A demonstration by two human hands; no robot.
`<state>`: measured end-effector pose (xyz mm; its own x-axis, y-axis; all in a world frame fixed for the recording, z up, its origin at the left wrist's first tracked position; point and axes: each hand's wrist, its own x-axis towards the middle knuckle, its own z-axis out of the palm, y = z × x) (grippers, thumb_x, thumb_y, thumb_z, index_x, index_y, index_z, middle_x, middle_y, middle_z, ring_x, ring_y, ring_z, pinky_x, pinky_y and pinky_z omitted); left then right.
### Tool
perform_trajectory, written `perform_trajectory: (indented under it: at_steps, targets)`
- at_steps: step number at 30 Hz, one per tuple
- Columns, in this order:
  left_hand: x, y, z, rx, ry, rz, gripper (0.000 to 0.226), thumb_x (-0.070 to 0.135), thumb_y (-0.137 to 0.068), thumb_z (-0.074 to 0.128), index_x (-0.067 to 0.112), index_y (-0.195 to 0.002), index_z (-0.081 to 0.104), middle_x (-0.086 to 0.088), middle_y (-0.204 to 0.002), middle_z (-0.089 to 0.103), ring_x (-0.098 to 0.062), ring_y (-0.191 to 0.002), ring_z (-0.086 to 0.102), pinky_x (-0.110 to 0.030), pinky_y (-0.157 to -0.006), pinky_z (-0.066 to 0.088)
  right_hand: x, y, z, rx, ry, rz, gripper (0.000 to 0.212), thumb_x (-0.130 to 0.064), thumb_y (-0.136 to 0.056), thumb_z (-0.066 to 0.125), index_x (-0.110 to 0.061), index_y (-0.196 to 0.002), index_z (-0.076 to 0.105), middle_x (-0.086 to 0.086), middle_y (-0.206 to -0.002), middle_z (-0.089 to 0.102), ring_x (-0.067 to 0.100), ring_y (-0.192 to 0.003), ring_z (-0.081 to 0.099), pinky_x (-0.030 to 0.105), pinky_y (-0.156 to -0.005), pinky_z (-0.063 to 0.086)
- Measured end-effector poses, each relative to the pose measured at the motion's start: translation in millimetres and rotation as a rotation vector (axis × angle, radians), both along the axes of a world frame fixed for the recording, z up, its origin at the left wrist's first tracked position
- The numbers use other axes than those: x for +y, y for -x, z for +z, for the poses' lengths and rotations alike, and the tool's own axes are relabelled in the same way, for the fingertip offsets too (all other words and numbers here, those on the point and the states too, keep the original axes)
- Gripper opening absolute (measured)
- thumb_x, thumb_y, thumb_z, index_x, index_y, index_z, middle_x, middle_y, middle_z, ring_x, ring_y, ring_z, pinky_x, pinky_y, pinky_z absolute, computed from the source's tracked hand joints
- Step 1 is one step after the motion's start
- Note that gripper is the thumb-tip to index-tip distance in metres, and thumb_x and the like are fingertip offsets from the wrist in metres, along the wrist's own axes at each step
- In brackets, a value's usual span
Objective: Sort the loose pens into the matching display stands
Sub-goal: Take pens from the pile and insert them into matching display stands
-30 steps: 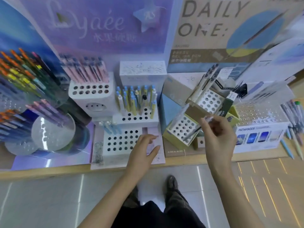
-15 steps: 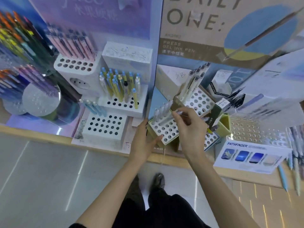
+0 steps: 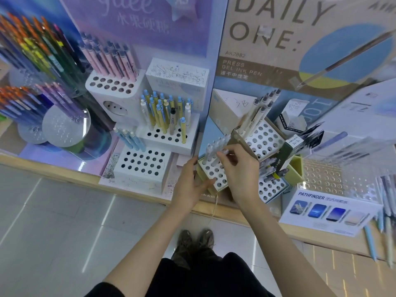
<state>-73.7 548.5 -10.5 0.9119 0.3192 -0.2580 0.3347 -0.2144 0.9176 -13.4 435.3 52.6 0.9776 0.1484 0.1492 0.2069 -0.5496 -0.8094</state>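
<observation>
Where the wooden shelf edge (image 3: 42,170) runs nearest, the left hand (image 3: 188,185) is rested against the near-left side of a small yellow-green stand (image 3: 211,174), fingers loose and spread, nothing gripped. Right next to it, a clear pen (image 3: 224,151) is pinched in the curled fingertips of the right hand (image 3: 241,170), low over the stand's holed white top, beside a row of clear pens (image 3: 211,148) stood along its far-left edge. A few loose pens (image 3: 381,217) are left lying at the right end of the shelf. Further back, cream pens (image 3: 260,110) are slotted in a taller stand (image 3: 263,140), and yellow and blue pens (image 3: 165,112) in a white stand (image 3: 169,138) off to the left.
</observation>
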Motion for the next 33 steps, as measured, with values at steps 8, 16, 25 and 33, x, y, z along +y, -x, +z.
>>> perform_trajectory:
  at_steps: [8,16,25,33]
  targets:
    - [0.5,0.6,2.7,0.020,0.012,-0.003,0.074,0.023,-0.077,0.077,0.023,-0.139,0.036,0.027,-0.114,0.045,0.004,-0.105,0.047,-0.011,-0.083,0.038,6.1,-5.7,-3.1,-0.088,0.166,0.085,0.030,-0.028,-0.085,0.069,-0.001,-0.082,0.056,0.011,-0.072,0.064,0.026,-0.063,0.060,0.042,-0.058,0.052]
    - [2.5,5.4,9.6,0.034,-0.117,-0.022,0.063,0.030,-0.085,0.068,0.016,-0.138,0.038,0.010,-0.125,0.044,-0.004,-0.114,0.043,-0.014,-0.086,0.032,-1.6,1.4,-1.4,0.125,0.102,0.085,0.036,-0.029,-0.085,0.070,-0.008,-0.112,0.057,0.000,-0.098,0.064,0.013,-0.089,0.060,0.026,-0.080,0.050]
    - [-11.0,67.1,23.7,0.077,-0.079,-0.244,0.024,0.007,-0.092,0.056,0.030,-0.097,0.058,0.012,-0.101,0.063,0.010,-0.093,0.056,-0.003,-0.079,0.040,-103.6,82.4,-11.8,0.365,-0.114,-0.064,0.005,-0.012,-0.092,0.061,-0.012,-0.096,0.064,-0.010,-0.088,0.065,-0.004,-0.085,0.060,0.007,-0.074,0.043]
    - [-126.7,51.9,19.9,0.189,-0.079,-0.649,0.016,0.015,-0.094,0.055,0.030,-0.098,0.061,0.019,-0.099,0.065,0.008,-0.095,0.057,-0.007,-0.083,0.040,-245.4,137.6,-28.1,0.506,-0.117,-0.371,0.019,-0.007,-0.091,0.060,-0.024,-0.081,0.065,-0.010,-0.078,0.069,0.003,-0.074,0.064,0.014,-0.068,0.046]
